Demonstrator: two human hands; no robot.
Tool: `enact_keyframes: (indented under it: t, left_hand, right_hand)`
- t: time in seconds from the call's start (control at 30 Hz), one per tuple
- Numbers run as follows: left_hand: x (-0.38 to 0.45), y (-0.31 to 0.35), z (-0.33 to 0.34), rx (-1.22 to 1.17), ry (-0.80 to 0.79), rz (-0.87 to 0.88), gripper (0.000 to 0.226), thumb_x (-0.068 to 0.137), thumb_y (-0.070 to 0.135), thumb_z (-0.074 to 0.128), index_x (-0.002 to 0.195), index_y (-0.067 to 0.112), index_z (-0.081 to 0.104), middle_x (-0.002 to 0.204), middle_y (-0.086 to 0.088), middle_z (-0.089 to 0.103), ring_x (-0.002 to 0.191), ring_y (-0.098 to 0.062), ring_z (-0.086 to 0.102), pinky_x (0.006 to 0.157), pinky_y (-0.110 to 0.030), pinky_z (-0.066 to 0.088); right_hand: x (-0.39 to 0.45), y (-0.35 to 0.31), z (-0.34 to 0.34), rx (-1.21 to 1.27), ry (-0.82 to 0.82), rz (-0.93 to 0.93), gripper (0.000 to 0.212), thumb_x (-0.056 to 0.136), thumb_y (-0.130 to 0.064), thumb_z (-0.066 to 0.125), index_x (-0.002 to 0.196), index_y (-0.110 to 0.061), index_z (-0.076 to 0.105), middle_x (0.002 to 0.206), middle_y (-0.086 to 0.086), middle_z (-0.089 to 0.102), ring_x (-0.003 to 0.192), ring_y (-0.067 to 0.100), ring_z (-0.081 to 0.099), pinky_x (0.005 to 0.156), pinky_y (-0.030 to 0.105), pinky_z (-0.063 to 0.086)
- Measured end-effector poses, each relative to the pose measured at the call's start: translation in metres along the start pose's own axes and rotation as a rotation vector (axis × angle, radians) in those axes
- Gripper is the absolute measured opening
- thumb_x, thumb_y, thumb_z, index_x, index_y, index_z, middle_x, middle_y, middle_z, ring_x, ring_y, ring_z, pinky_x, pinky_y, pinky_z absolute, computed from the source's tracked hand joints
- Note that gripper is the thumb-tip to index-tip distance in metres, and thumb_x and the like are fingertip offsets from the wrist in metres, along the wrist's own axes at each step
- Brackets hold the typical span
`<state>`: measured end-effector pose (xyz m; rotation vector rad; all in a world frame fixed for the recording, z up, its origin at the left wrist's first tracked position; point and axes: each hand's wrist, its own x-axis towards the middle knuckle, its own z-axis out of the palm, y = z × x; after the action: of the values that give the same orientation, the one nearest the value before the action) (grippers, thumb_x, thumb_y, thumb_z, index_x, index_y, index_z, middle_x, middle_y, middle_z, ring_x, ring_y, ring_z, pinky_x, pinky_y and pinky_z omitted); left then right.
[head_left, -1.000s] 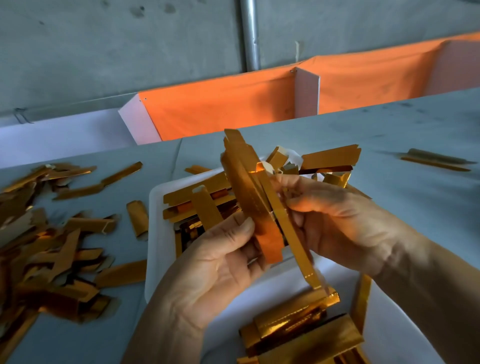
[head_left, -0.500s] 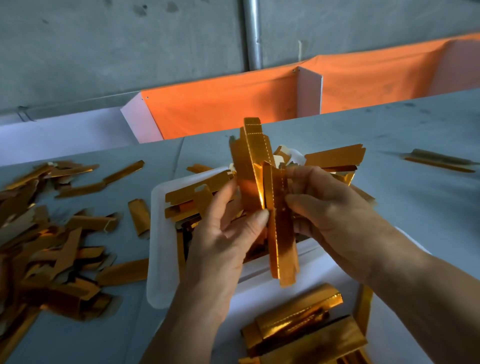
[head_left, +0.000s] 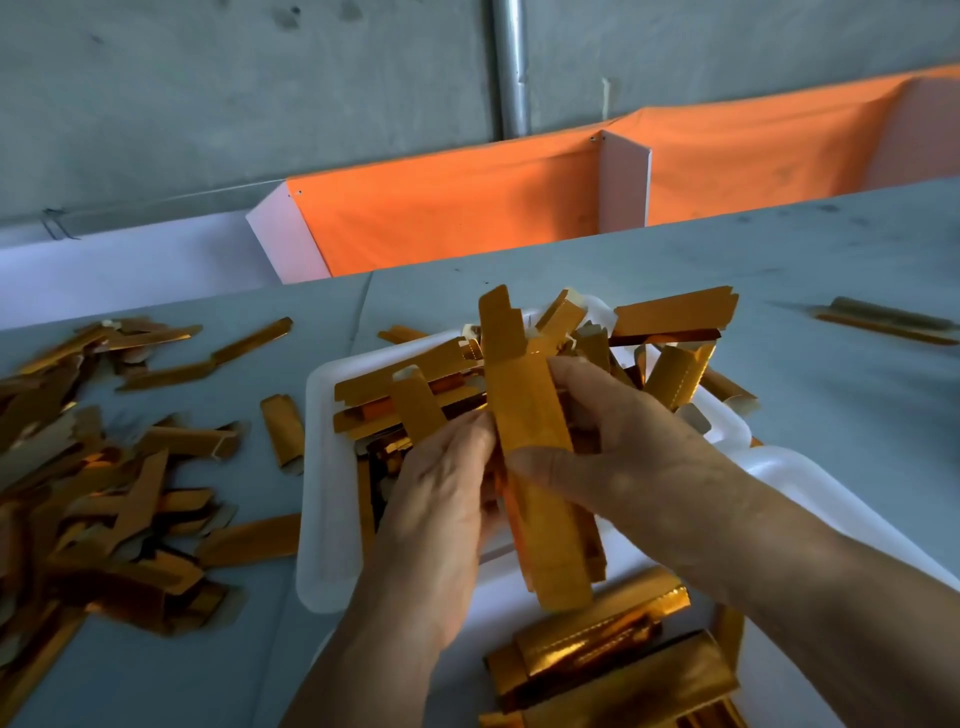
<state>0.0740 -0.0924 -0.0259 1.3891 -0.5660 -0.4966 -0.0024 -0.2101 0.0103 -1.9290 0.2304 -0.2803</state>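
Observation:
Both hands hold one long gold foil card piece (head_left: 524, 415), standing nearly upright above a white foam tray (head_left: 319, 467). My left hand (head_left: 441, 514) grips its left edge from below, fingers curled behind it. My right hand (head_left: 618, 457) pinches it from the right, thumb across the front and fingers behind. The piece looks folded into a narrow sleeve, with a notched tab at its top. Its lower end hangs over the tray's near rim.
The tray holds several more gold pieces (head_left: 410, 395). A loose heap of gold pieces (head_left: 88, 483) lies on the grey table at left. Folded gold sleeves (head_left: 613, 660) sit at the near edge. Two flat pieces (head_left: 883, 322) lie far right. An orange cloth barrier (head_left: 467, 208) backs the table.
The opened-out piece has been closed into one narrow sleeve. Both hands have moved lower and closer together around it, the right thumb now lying across its front.

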Motion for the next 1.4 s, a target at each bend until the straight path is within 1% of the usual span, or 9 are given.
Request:
enact_keyframes:
  t: [0.13,0.33,0.5,0.6,0.7,0.8,1.0,1.17,1.4]
  left_hand:
    - [0.001,0.001,0.001,-0.052,0.017,0.026,0.03,0.08,0.043,0.047,0.081,0.028,0.074,0.09,-0.007,0.073,0.086,-0.019,0.071,0.067,-0.024,0.055]
    - [0.0,0.008,-0.002,-0.083,0.005,0.001,0.025,0.083,0.032,0.052,0.089,0.02,0.072,0.092,-0.009,0.073,0.086,-0.023,0.071,0.067,-0.029,0.058]
    - [0.0,0.005,0.005,-0.028,0.209,0.098,0.02,0.093,0.018,0.05,0.085,0.017,0.068,0.085,-0.003,0.074,0.083,-0.017,0.072,0.066,-0.025,0.058]
    - [0.0,0.004,0.011,-0.088,0.254,0.111,0.026,0.095,0.014,0.05,0.079,0.018,0.07,0.083,-0.006,0.074,0.081,-0.019,0.072,0.064,-0.023,0.056]
    - [0.003,0.006,0.007,-0.207,0.301,0.065,0.023,0.094,0.008,0.049,0.081,0.013,0.067,0.079,-0.007,0.074,0.079,-0.019,0.072,0.062,-0.025,0.057]
    - [0.006,0.004,-0.008,-0.336,0.408,0.016,0.024,0.093,0.005,0.047,0.077,0.013,0.062,0.072,-0.002,0.073,0.077,-0.015,0.072,0.068,-0.03,0.056]
    - [0.002,0.003,0.001,-0.145,0.353,0.114,0.019,0.096,0.012,0.048,0.084,0.009,0.063,0.087,-0.017,0.072,0.084,-0.029,0.071,0.072,-0.034,0.059]
    - [0.0,0.006,0.003,-0.009,0.331,0.141,0.013,0.087,0.013,0.059,0.097,0.02,0.062,0.093,-0.006,0.072,0.084,-0.033,0.07,0.076,-0.048,0.057]
    - [-0.005,0.011,0.007,0.285,0.225,0.293,0.023,0.084,0.015,0.055,0.084,0.033,0.07,0.081,0.002,0.069,0.071,-0.02,0.065,0.06,-0.033,0.056]
  right_hand:
    - [-0.002,-0.004,0.006,-0.098,0.008,-0.058,0.04,0.088,-0.033,0.061,0.122,-0.044,0.042,0.104,-0.021,0.059,0.1,0.006,0.059,0.078,0.016,0.045]
    - [-0.002,0.0,-0.002,-0.045,0.019,-0.051,0.022,0.087,-0.041,0.055,0.105,-0.049,0.045,0.099,-0.024,0.062,0.091,-0.003,0.06,0.075,0.012,0.046]
    - [0.001,0.001,0.003,-0.15,0.184,-0.096,0.015,0.09,-0.039,0.053,0.085,-0.049,0.043,0.082,-0.031,0.054,0.071,-0.013,0.054,0.052,0.003,0.039]
    - [-0.003,0.003,0.012,-0.31,0.366,-0.298,0.013,0.093,-0.026,0.057,0.102,-0.035,0.057,0.081,-0.024,0.052,0.075,-0.01,0.056,0.063,-0.003,0.039]
    - [-0.006,-0.004,0.017,-0.555,0.501,-0.476,0.015,0.094,-0.016,0.056,0.106,-0.01,0.063,0.087,-0.009,0.054,0.064,0.001,0.052,0.06,0.007,0.043]
    - [-0.011,-0.012,0.009,-0.483,0.599,-0.592,0.007,0.093,-0.018,0.056,0.099,-0.019,0.059,0.078,-0.005,0.058,0.06,0.011,0.053,0.053,0.017,0.042]
    - [0.002,0.005,-0.021,0.333,0.457,0.088,0.014,0.095,-0.026,0.053,0.109,-0.026,0.052,0.088,-0.003,0.07,0.076,0.017,0.07,0.069,0.038,0.057]
    - [0.019,0.023,-0.029,0.234,0.286,0.307,0.043,0.096,-0.024,0.053,0.137,-0.024,0.039,0.118,0.007,0.063,0.106,0.031,0.062,0.095,0.054,0.048]
    - [0.021,0.026,-0.031,-0.055,0.238,0.259,0.045,0.095,-0.024,0.056,0.137,-0.026,0.039,0.121,0.0,0.057,0.108,0.026,0.058,0.091,0.044,0.051]
